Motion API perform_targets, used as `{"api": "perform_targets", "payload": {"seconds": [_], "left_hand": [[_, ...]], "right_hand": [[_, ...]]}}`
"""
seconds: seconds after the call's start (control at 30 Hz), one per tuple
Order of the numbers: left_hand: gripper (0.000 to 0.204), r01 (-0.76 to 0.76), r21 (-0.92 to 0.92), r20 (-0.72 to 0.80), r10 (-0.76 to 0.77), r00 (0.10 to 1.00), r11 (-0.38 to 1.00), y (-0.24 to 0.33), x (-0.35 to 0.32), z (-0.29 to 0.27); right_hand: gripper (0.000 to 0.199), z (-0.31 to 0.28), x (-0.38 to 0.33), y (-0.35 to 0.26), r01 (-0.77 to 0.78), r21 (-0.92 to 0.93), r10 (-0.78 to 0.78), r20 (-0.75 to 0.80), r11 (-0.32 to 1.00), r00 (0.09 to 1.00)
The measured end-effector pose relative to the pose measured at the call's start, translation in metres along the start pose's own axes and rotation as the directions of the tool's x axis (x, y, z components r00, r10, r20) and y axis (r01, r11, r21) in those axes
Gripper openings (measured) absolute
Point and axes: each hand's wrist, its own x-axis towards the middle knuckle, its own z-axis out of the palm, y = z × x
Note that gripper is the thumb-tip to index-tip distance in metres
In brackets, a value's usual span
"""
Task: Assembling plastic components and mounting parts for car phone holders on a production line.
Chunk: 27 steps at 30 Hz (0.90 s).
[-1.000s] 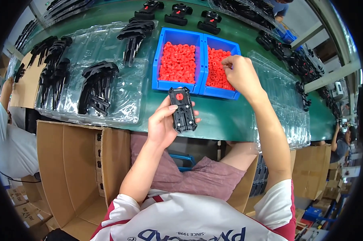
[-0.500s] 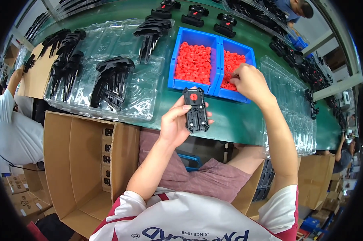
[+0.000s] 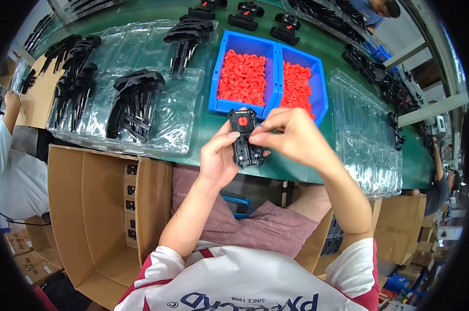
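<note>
My left hand (image 3: 219, 158) is closed around a black plastic housing (image 3: 247, 150), its thumb on the near edge. A round red piece (image 3: 243, 121) sits in the upper part of the housing, and small bright metal spots show lower down. My right hand (image 3: 294, 136) is closed in a pinch at the housing's right side, over its middle. Whatever lies between those fingertips is hidden or too small to name. Just beyond my hands stand two joined blue bins (image 3: 270, 110), both holding many small red plastic pieces (image 3: 243, 78).
Clear plastic trays (image 3: 167, 140) with stacked black parts (image 3: 136, 98) lie to the left. Another clear tray (image 3: 367, 140) is at the right. Black assemblies (image 3: 246, 15) with red bits stand at the back. Open cardboard boxes (image 3: 71, 207) flank my lap. Other people work at both sides.
My right hand has come out of the right blue bin and moved left and nearer, to the housing. My left hand still holds the housing in about the same place.
</note>
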Motion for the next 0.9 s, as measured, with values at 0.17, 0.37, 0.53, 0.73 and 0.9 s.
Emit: {"api": "perform_targets", "payload": {"seconds": [0.17, 0.37, 0.53, 0.73, 0.9], "left_hand": [[0.056, -0.016, 0.003, -0.037, 0.016, 0.999, 1.0, -0.001, 0.0, 0.002], [0.055, 0.002, 0.01, -0.017, -0.002, 1.0, 1.0, -0.005, 0.002, -0.001], [0.052, 0.004, -0.042, -0.015, -0.005, 1.0, 0.999, 0.004, -0.003, -0.005], [0.051, 0.038, -0.112, 0.018, -0.036, 0.999, 0.993, 0.002, -0.002, -0.004], [0.054, 0.041, -0.106, 0.053, -0.035, 0.998, 0.993, 0.0, 0.002, -0.001]], "right_hand": [[0.008, 0.018, 0.005, -0.002, -0.253, 0.125, 0.237, 0.128, 0.959, 0.963], [0.009, 0.012, 0.013, -0.014, -0.23, -0.006, 0.23, 0.09, 0.973, 0.969], [0.01, 0.025, 0.042, -0.056, -0.144, -0.167, 0.151, 0.031, 0.976, 0.988], [0.009, 0.082, 0.121, -0.066, 0.211, -0.496, -0.264, -0.038, 0.842, 0.964], [0.016, 0.08, 0.21, -0.036, 0.132, -0.785, -0.489, -0.236, 0.605, 0.84]]}}
